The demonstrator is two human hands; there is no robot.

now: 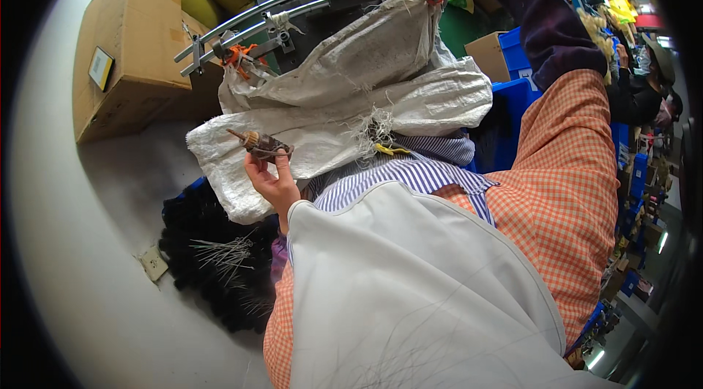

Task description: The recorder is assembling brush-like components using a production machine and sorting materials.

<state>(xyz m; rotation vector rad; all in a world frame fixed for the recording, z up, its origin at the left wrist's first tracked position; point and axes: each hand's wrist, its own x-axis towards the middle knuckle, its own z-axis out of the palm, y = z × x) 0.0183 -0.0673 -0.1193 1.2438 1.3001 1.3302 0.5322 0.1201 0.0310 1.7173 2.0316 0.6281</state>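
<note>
My left hand (274,182) is raised over the white woven sack, its fingers closed round a motor armature (265,146). The armature has a thin pointed shaft, a ridged copper-coloured collar and a dark brown body; its shaft points up and to the left. Below the hand, the sack (322,132) spreads across my lap, with frayed threads near its middle. My right arm, in an orange checked sleeve (564,132) with a dark purple cuff, reaches up past the top edge, so my right hand is out of the picture.
A machine with curved metal rails (293,4) stands ahead; orange ties fasten the sack to it. Large cardboard boxes (132,45) are at left, above a black bristly heap with thin wires (209,257). Blue crates (516,107) stand at right. Another person (637,92) is farther right.
</note>
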